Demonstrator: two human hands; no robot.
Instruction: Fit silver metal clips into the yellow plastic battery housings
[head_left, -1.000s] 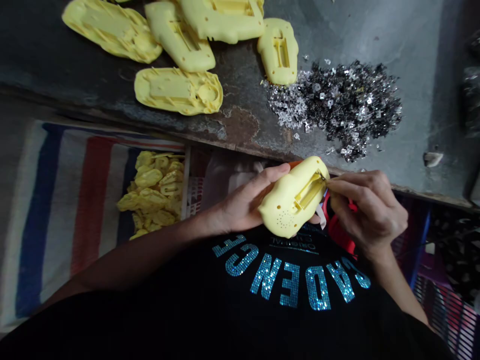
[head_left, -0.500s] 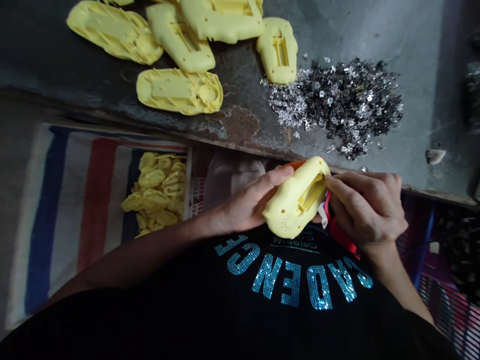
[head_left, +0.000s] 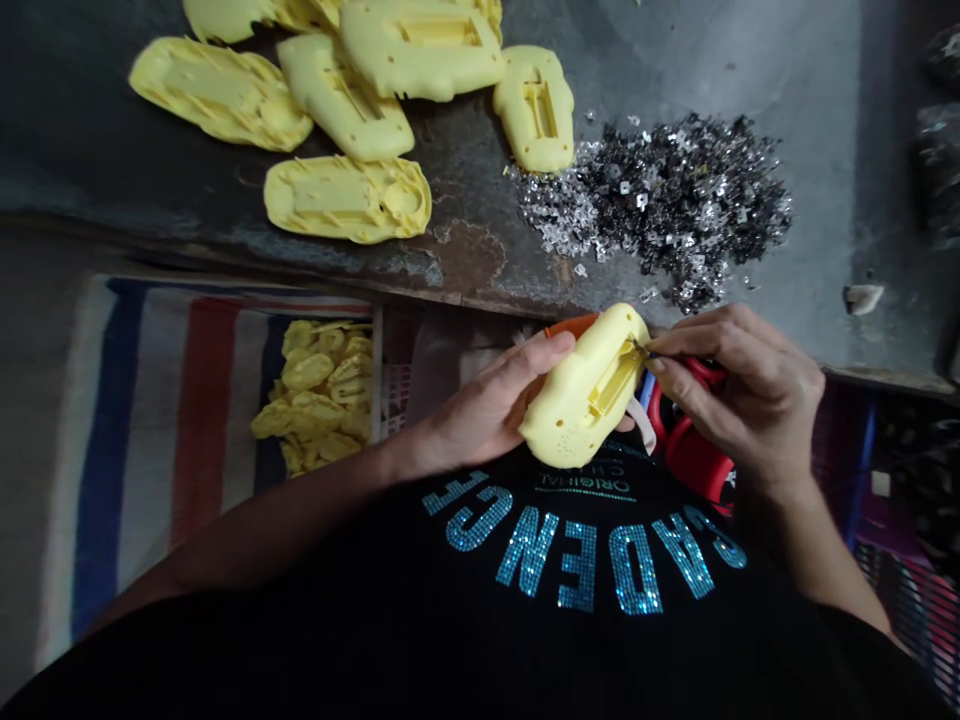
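My left hand (head_left: 499,400) grips a pale yellow plastic shell (head_left: 574,405) over my lap, thumb on its near top edge. The shell is tilted, its long battery slot and small speaker holes facing up. At the slot's upper end, my right hand (head_left: 750,385) pinches a tiny dark metal piece (head_left: 637,345) between thumb and fingers. It looks like the small metal contacts in the pile (head_left: 682,200) on the table, though its exact form is too small to tell.
More yellow shells (head_left: 349,200) lie on the grey table (head_left: 480,255), some face up, some hollow side up. Below at left, a striped sack (head_left: 199,400) holds many small yellow parts (head_left: 319,400). Red-handled scissors (head_left: 697,455) appear behind my right hand. A whitish lump (head_left: 862,298) sits near the table edge.
My right hand has drawn back slightly from the slot and its fingers have straightened, showing the dark piece at the tips. The shell stays in my left hand; the view has shifted a little.
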